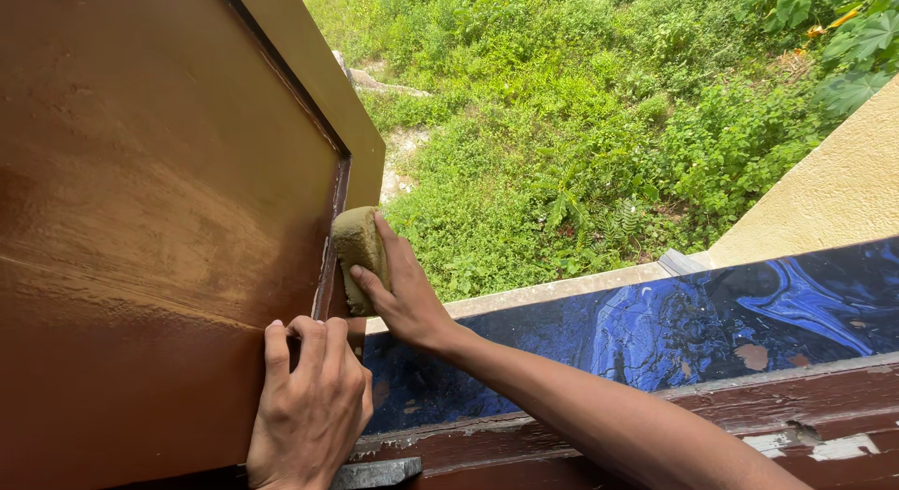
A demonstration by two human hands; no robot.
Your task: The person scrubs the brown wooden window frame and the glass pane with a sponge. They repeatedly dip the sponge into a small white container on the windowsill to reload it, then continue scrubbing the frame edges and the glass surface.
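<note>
A brown wooden window shutter (159, 218) stands swung open and fills the left side of the head view. My right hand (403, 298) presses a yellowish sponge (356, 251) against the shutter's outer edge frame. My left hand (309, 406) grips the lower part of that same edge, fingers curled around it, just below and left of the sponge. My right forearm reaches in from the lower right across the sill.
A blue marbled window sill (674, 326) runs to the right, with a worn reddish-brown window frame rail (796, 415) in front of it. A cream outer wall (833, 195) rises at the right. Green bushes (581, 125) lie far below outside.
</note>
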